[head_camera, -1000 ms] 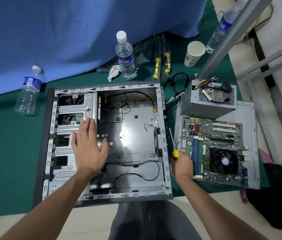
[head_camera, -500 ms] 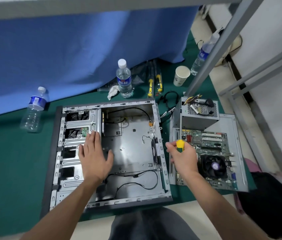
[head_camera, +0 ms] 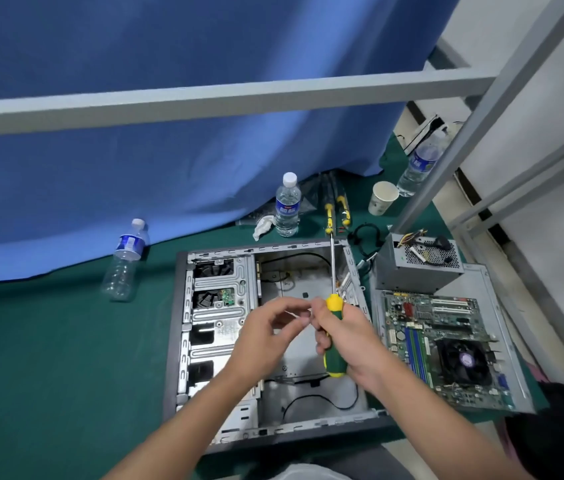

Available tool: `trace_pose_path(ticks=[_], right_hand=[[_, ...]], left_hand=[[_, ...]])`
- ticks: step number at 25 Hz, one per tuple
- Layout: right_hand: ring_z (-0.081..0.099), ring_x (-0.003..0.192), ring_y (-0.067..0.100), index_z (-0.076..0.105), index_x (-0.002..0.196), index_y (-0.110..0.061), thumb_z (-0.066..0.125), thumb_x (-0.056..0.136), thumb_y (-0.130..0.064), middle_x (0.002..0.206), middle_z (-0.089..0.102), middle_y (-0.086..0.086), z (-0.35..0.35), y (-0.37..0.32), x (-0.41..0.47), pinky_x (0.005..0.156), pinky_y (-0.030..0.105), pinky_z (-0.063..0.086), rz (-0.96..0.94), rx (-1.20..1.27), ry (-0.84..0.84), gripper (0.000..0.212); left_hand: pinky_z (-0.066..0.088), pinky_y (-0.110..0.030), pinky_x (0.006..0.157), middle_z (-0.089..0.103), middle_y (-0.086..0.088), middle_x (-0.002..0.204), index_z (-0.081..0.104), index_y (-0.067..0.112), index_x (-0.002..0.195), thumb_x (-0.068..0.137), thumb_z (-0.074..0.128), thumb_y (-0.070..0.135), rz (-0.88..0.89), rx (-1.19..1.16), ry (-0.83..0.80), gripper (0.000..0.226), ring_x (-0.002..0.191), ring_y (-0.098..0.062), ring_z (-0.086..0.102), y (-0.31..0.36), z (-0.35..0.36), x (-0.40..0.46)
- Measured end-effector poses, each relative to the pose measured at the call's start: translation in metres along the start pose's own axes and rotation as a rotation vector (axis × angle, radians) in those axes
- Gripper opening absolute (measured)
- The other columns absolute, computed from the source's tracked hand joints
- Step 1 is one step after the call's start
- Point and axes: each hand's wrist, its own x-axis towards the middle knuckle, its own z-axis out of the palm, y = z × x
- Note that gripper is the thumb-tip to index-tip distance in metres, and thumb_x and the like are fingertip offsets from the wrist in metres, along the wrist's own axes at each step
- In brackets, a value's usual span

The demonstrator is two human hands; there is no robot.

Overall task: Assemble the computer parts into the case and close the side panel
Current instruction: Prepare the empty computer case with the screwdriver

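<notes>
Head view, from biggest to least: computer case flat on the green mat, close to the mat's front edge, open side up, presumably so parts can be lowered straight in; main bay bare apart from loose black cables, drive cage at its left. Just beside it toward the mat's right edge, a grey panel laid flat as a tray, likely to keep the parts off the cloth and within reach. On that panel's far end, the power supply, wire bundle on top; on the near part, the motherboard, fan upward, not yet in the case. Above the case's middle, both hands raised and close together. Right hand wrapped firmly round the green-and-yellow handle of a screwdriver, shaft pointing away over the case's far rim, so readied rather than driving. Left hand with fingers curled, thumb and forefinger drawn together near the handle's top; too blurred to tell whether anything small sits between them. Judging by this, still early: nothing mounted, side not closed.
</notes>
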Motion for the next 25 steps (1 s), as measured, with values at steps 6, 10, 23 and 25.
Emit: trace_pose_path(ticks=[6, 10, 23, 25], right_hand=[[0.046, 0.049, 0.014, 0.06, 0.082, -0.007, 0.064, 0.079, -0.052, 0.061, 0.051, -0.003, 0.024, -0.003, -0.007, 0.051, 0.03, 0.046, 0.018, -0.044, -0.031, 0.046], [0.048, 0.051, 0.015, 0.059, 0.082, -0.011, 0.058, 0.093, -0.049, 0.064, 0.054, 0.001, 0.029, -0.009, -0.011, 0.052, 0.03, 0.046, 0.047, -0.07, -0.045, 0.04], [0.053, 0.059, 0.016, 0.035, 0.068, -0.028, 0.039, 0.092, -0.069, 0.056, 0.045, -0.009, -0.001, -0.034, -0.007, 0.052, 0.03, 0.041, -0.447, -1.643, 0.108, 0.047], [0.052, 0.06, 0.017, 0.04, 0.072, -0.028, 0.038, 0.092, -0.068, 0.059, 0.046, -0.009, -0.001, -0.035, -0.006, 0.052, 0.031, 0.037, -0.458, -1.677, 0.102, 0.046]], left_hand=[[0.053, -0.027, 0.073, 0.07, 0.007, 0.083, 0.077, 0.025, 0.092, 0.084, 0.075, 0.017, 0.18, 0.037, 0.099, 0.012, 0.078, -0.015, 0.066, 0.0, -0.019, -0.012], [0.053, -0.025, 0.07, 0.071, 0.006, 0.082, 0.075, 0.025, 0.09, 0.086, 0.073, 0.014, 0.115, -0.05, 0.123, 0.012, 0.076, -0.011, 0.067, -0.002, -0.026, -0.01], [0.055, -0.025, 0.074, 0.074, -0.002, 0.085, 0.076, 0.028, 0.086, 0.067, 0.081, 0.032, -0.037, -0.273, 0.305, 0.02, 0.08, -0.016, 0.069, -0.016, -0.072, -0.009], [0.055, -0.022, 0.073, 0.074, -0.003, 0.085, 0.076, 0.029, 0.085, 0.067, 0.081, 0.028, -0.041, -0.287, 0.313, 0.018, 0.08, -0.016, 0.069, -0.014, -0.072, -0.01]])
